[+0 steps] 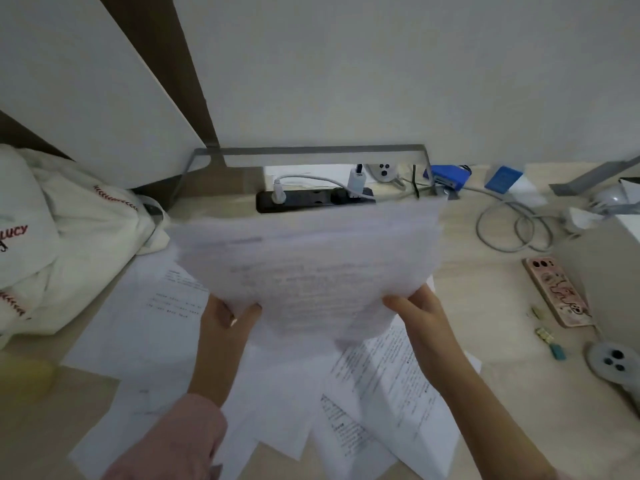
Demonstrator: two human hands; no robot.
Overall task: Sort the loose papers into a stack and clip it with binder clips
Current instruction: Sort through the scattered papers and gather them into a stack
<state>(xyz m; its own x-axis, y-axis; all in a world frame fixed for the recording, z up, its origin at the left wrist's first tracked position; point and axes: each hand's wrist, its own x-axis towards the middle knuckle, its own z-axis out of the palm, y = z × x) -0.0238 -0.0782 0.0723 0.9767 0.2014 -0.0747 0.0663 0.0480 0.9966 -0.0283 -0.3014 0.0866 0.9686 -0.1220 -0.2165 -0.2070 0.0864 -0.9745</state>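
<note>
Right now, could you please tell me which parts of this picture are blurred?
Head view: the held sheaf of papers, gripped by the left hand and right hand, is motion-smeared, print unreadable; the loose sheets on the desk are sharper.

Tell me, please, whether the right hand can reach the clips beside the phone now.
Probably not yet: the right hand grips the paper stack, though bare desk leads to the clips.

Print on the lifted sheaf of papers (311, 265) is blurred, unreadable.

"LUCY" in red on white fabric (86, 237)
</note>
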